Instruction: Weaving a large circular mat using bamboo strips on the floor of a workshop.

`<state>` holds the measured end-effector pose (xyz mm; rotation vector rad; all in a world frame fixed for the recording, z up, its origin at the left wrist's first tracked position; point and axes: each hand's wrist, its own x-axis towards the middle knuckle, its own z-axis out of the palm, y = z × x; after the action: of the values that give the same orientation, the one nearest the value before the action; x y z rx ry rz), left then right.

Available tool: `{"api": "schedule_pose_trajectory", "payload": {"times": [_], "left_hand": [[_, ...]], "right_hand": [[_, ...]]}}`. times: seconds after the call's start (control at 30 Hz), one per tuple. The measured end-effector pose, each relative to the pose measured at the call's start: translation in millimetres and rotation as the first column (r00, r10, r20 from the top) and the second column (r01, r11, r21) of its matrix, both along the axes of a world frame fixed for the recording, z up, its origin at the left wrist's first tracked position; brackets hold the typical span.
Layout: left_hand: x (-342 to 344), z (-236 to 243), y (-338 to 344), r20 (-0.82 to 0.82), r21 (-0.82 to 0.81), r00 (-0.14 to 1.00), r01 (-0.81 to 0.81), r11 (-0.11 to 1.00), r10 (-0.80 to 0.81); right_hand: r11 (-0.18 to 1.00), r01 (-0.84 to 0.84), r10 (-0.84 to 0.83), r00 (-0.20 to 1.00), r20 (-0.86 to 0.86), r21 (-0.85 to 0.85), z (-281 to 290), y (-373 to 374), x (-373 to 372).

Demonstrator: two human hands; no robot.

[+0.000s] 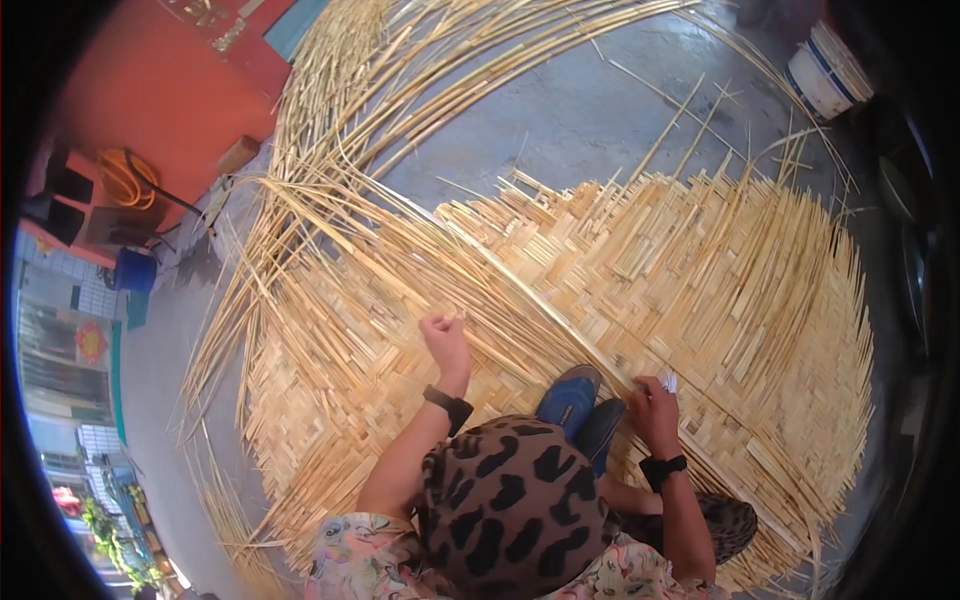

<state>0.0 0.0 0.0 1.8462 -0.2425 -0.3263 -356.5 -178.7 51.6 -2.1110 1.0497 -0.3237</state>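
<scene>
A large woven reed mat point(590, 240) spreads over the floor beneath me, its rim ragged with strip ends. A long pale reed strip point(540, 305) crosses it slantwise, from upper left toward lower right. My left hand point(446, 345) is closed just above the weave, left of my feet, beside many loose strips; what its fingers pinch is too small to make out. At the long strip, right of my shoes, my right hand point(657, 410) has its fingers closed on it. A small white patch shows at those fingers. Dark bands circle both wrists.
Long loose reed strips point(330, 100) fan out at the upper left, some lying over the mat. My blue shoe point(568, 400) rests on the weave. Far right stands a white bucket point(828, 72). At left are an orange coiled hose point(127, 180) and a blue container point(134, 270).
</scene>
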Motion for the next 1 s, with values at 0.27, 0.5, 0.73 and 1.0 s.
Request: {"api": "schedule_pose_trajectory", "payload": {"times": [0.27, 0.5, 0.73, 1.0], "left_hand": [[69.4, 16.9, 11.3, -0.429, -0.155, 0.902, -0.128, 0.98, 0.05], [70.4, 166.6, -84.4, -0.136, -0.765, 0.964, -0.248, 0.595, 0.227], [-128.8, 289.2, -168.7, 0.84, 0.414, -0.317, 0.899, 0.144, -0.44], [-190.6, 222.3, -160.3, 0.671, 0.656, -0.655, 0.743, -0.133, -0.346]], "right_hand": [[0.999, 0.035, -0.03, 0.992, 0.124, -0.035, 52.6, 22.2, -23.3], [0.99, 0.092, -0.084, 0.993, 0.081, -0.103, 83.5, 49.3, -68.9], [0.946, -0.115, 0.148, 0.985, 0.091, -0.303, 149.5, 95.0, -44.0], [0.62, 0.139, -0.17, 0.985, 0.04, -0.772, 226.8, 123.9, -56.6]]}}
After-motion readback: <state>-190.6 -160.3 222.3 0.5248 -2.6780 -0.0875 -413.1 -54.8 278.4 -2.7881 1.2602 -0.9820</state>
